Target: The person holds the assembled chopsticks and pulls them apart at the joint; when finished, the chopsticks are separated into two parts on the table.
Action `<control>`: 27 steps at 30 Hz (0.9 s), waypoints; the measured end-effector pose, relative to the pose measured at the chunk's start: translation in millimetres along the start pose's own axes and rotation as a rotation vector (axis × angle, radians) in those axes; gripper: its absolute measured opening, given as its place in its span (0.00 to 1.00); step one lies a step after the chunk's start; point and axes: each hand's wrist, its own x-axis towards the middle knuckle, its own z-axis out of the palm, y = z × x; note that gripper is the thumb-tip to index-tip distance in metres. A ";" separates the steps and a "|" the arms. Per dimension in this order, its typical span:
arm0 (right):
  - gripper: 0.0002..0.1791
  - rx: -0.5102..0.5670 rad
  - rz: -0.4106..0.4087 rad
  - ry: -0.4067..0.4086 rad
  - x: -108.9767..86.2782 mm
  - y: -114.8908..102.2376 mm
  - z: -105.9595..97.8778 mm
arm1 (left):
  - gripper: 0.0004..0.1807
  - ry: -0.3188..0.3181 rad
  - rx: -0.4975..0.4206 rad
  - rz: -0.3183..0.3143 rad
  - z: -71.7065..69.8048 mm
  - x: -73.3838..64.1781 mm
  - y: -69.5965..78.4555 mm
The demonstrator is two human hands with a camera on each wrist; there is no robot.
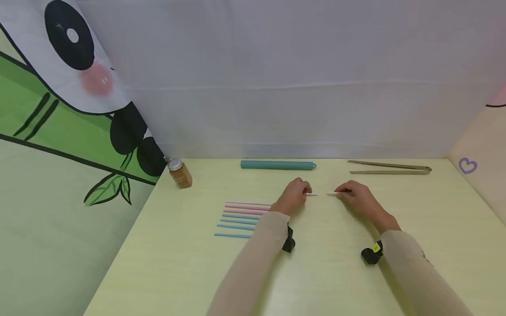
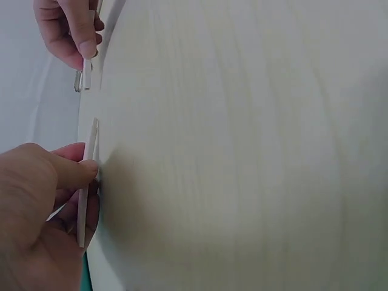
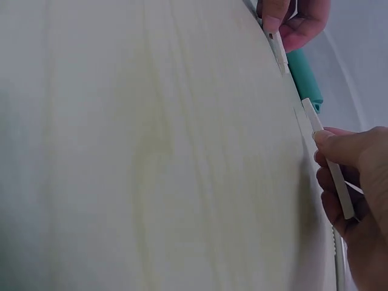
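Observation:
My left hand (image 1: 293,196) pinches a short, slim white stick (image 2: 82,215) between thumb and fingers, low over the table. Opposite it, my right hand (image 1: 359,198) pinches another white stick (image 3: 339,185), its rear part lying along the curled fingers. The two sticks point at each other, with a small gap between their ends. Left of my left forearm lies a row of thin sticks: a pale one (image 1: 245,203), two pink ones (image 1: 242,207) and several blue ones (image 1: 233,235). My left hand and sleeve cover the right ends of that row.
Along the table's (image 1: 324,281) back edge lie a teal cylinder (image 1: 276,165) and metal tongs (image 1: 391,172) with spread arms. A small jar (image 1: 181,174) of brown contents with a silver lid stands at the back left. A white cloth wall (image 1: 300,109) rises behind.

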 end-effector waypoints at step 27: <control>0.08 0.053 0.026 0.060 -3.6 12.2 5.9 | 0.08 0.099 -0.014 -0.031 16.5 9.0 -1.2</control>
